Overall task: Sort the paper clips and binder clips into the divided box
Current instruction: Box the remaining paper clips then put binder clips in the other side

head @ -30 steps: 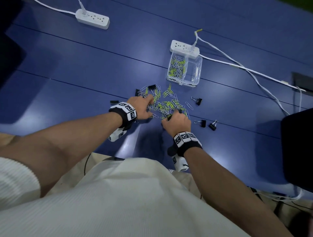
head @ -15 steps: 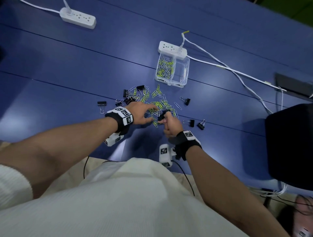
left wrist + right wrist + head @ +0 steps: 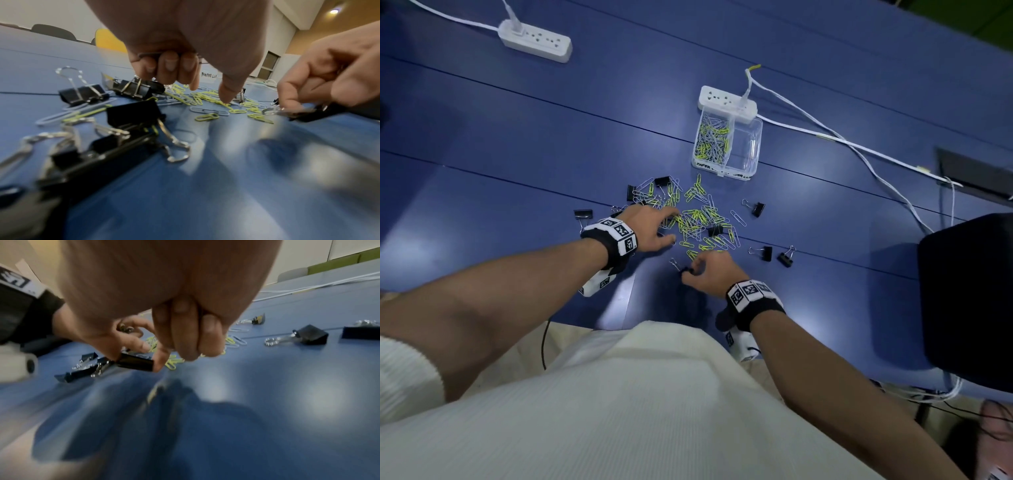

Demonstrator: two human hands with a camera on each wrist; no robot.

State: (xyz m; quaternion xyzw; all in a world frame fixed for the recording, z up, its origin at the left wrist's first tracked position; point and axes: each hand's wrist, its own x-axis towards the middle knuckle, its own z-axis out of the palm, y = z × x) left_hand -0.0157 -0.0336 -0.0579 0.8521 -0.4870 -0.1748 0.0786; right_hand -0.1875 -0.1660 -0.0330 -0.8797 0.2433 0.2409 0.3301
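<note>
Pinching a black binder clip (image 3: 690, 270) between thumb and forefinger of the right hand (image 3: 710, 270), low over the blue table (image 3: 482, 144), on the near side of the loose pile of paper clips (image 3: 698, 222). Holding what looks like a few paper clips in the curled fingers of the left hand (image 3: 650, 226), forefinger down on the pile's left side. Lying straight ahead of the right hand, beyond the pile and toward the table's far edge: the divided box (image 3: 755, 150), long axis running away from the body, left compartment part-filled with paper clips, right compartment seemingly bare. Probably calling for a forward carry over the pile to that right compartment, right hand nearer it. Scattered around the pile: more binder clips (image 3: 758, 208).
</note>
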